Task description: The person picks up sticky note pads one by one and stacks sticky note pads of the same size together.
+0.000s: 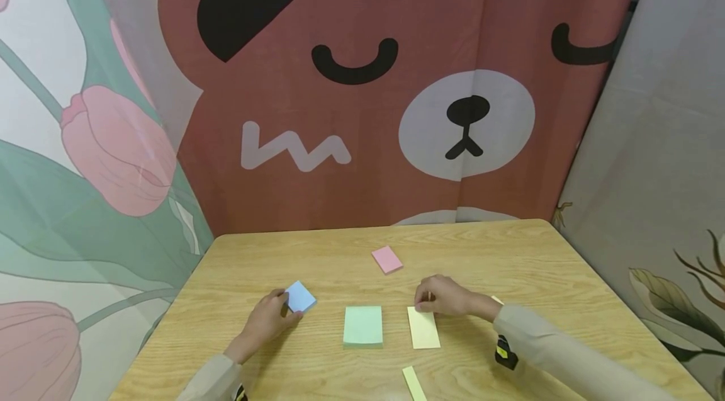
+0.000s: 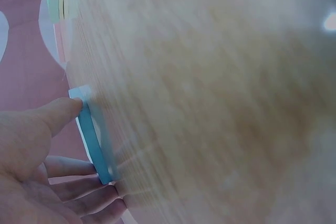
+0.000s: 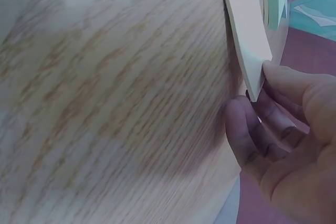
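On the left of the table, my left hand (image 1: 264,323) grips a small blue sticky note pad (image 1: 301,297) by its edges. The left wrist view shows the thumb at one end of the blue pad (image 2: 92,140) and fingers at the other. Right of the centre, my right hand (image 1: 444,296) pinches the far edge of a pale yellow sticky note pad (image 1: 424,330). In the right wrist view this yellow pad (image 3: 248,27) slants above the wood, its near end between thumb and fingers. A square green sticky note pad (image 1: 363,325) lies between both hands.
A pink sticky note pad (image 1: 387,260) lies farther back on the wooden table (image 1: 317,256). A narrow yellow strip pad (image 1: 414,383) sits at the front. Another pale yellow piece (image 1: 497,299) peeks out behind the right wrist. Printed cloth (image 1: 362,193) hangs behind the table.
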The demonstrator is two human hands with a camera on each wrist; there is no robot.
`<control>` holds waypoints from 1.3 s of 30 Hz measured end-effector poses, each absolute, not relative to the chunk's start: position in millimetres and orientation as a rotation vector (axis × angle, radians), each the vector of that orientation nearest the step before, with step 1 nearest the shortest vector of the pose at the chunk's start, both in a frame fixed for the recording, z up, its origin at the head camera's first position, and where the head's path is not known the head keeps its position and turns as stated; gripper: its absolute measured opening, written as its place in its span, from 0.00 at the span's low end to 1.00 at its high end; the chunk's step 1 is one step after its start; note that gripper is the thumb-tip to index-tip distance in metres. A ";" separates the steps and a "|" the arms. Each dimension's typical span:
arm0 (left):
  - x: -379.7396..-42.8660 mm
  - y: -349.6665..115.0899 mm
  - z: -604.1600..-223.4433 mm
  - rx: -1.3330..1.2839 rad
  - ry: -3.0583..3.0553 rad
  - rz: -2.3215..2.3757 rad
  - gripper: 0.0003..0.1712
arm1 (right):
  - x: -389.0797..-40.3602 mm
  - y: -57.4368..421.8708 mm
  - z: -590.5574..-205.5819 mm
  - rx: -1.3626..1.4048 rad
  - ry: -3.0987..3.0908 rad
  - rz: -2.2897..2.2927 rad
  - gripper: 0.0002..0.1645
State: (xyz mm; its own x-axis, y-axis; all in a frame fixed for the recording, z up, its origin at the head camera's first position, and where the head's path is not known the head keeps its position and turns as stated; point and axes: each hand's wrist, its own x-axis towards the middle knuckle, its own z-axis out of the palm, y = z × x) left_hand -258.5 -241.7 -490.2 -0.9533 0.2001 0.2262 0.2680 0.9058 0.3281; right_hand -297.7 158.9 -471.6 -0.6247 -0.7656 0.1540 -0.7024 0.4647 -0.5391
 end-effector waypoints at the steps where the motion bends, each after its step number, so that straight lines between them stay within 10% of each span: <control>1: -258.4 -241.8 -490.0 -0.361 -2.882 -0.537 0.35 | -297.5 158.6 -471.3 -1.313 2.609 -0.853 0.03; 26: -259.2 -243.4 -492.0 -0.375 -2.873 -0.533 0.35 | -286.7 161.9 -477.6 -1.389 2.785 -0.636 0.08; 39: -259.2 -243.3 -493.0 -0.352 -2.877 -0.538 0.35 | -263.8 176.2 -482.0 -1.429 2.892 -0.381 0.32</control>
